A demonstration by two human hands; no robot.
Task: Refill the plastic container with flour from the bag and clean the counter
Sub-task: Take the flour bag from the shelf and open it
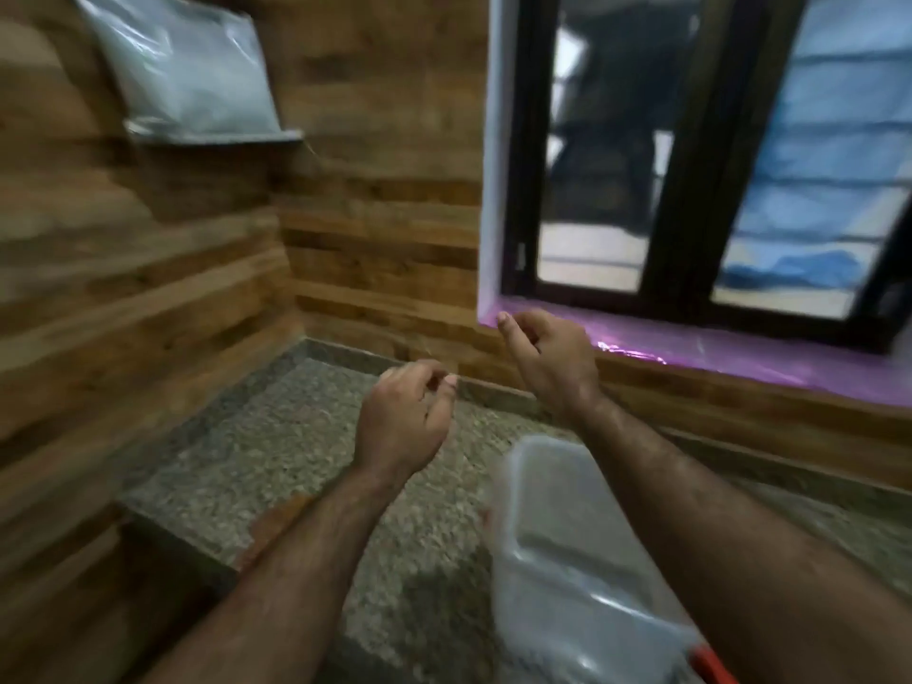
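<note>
A clear plastic bag of white flour (182, 71) leans on a small shelf high on the left wall. A translucent plastic container (567, 550) lies on the speckled stone counter (276, 451) at the lower right, under my right forearm. My left hand (404, 417) hovers above the counter's middle with its fingers curled loosely and nothing in it. Raised near the window sill, my right hand (552, 357) has its fingers half bent and holds nothing. The picture is blurred by motion.
Wood-panelled walls close the counter on the left and back. A dark-framed window (691, 155) with a pink-covered sill (740, 353) is at the right. Something red (713, 664) shows at the bottom edge beside the container. An orange-brown patch (274, 530) lies near the counter's front edge.
</note>
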